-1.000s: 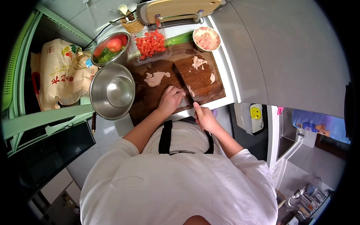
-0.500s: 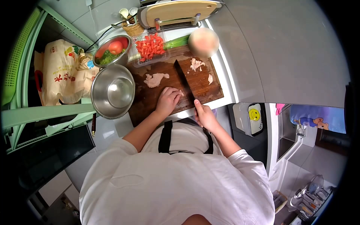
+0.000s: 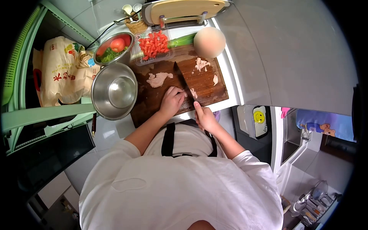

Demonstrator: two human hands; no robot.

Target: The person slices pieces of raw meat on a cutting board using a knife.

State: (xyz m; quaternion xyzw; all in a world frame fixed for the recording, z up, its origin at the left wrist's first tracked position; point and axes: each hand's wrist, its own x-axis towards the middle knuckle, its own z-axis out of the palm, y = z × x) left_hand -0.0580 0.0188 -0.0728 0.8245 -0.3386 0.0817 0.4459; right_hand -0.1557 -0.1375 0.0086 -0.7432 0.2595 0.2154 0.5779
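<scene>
While R grip [image 3: 207, 119] clasps knife [image 3: 184, 81], can't tell what's in L grip [image 3: 172, 102]; 1 steel bowl [image 3: 100, 101] beside board [image 3: 209, 90], L side.

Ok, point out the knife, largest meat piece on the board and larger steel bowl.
Knife [image 3: 184, 80]: head view, middle of the blade.
Largest meat piece [image 3: 158, 79]: head view, middle of its top.
Larger steel bowl [image 3: 101, 92]: head view, inner wall.

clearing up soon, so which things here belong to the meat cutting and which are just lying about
In use: knife, held by the right hand; meat; chopping board.

Likely just lying about: bag; spoons; tomato; steel bowl; green stalks.
</scene>
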